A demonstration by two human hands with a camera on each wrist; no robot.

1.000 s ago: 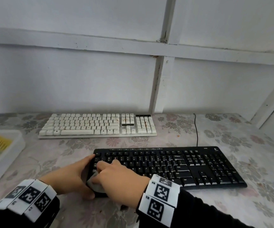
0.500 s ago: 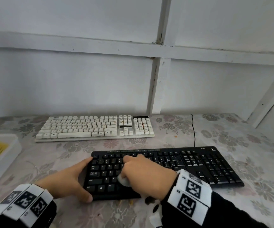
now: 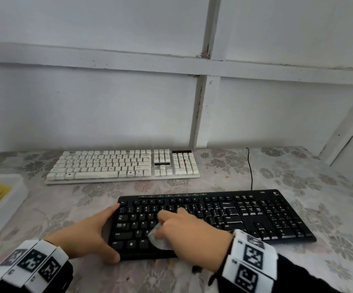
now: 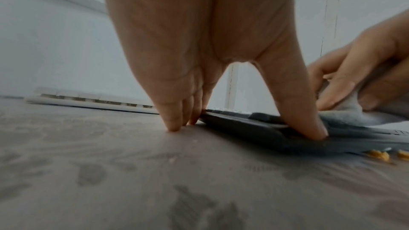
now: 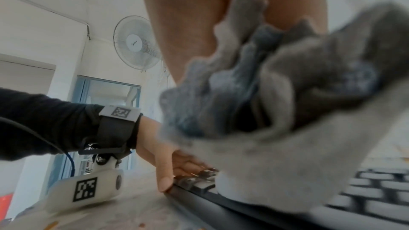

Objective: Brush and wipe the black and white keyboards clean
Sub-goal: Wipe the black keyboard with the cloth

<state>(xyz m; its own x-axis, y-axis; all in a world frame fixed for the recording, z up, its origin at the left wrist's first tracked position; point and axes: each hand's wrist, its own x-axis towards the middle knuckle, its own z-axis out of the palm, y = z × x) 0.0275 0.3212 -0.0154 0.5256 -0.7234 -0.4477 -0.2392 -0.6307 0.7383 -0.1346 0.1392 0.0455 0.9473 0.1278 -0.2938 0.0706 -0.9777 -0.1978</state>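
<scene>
Far left, a white tray (image 3: 12, 199) with something yellow in it sits at the table (image 3: 330, 187) edge; I cannot tell what it is.

The left hand (image 3: 86, 237) braces the left end of the black keyboard (image 3: 266, 216) — fingers straight along its side with tips on the cloth-covered table, thumb against the front corner. Nothing is clutched; it only steadies. The risk here is that a hard wipe shoves the board sideways out of that light brace.

The right hand (image 3: 184, 231) presses a bunched grey cloth (image 3: 158, 237) onto the letter keys, fingers curled over it (a loose fold trails toward the front edge). That fold could catch a keycap and lift it.

Orange crumbs (image 4: 225, 155) lie on the table by the front edge — wiping may push more off, or drag them back in.

The white keyboard (image 3: 124, 166) lies well apart behind, still showing orange specks between its keys, so it appears yet to be cleaned. The black cable (image 3: 250, 166) runs to the wall; a shifting keyboard could tug it.
</scene>
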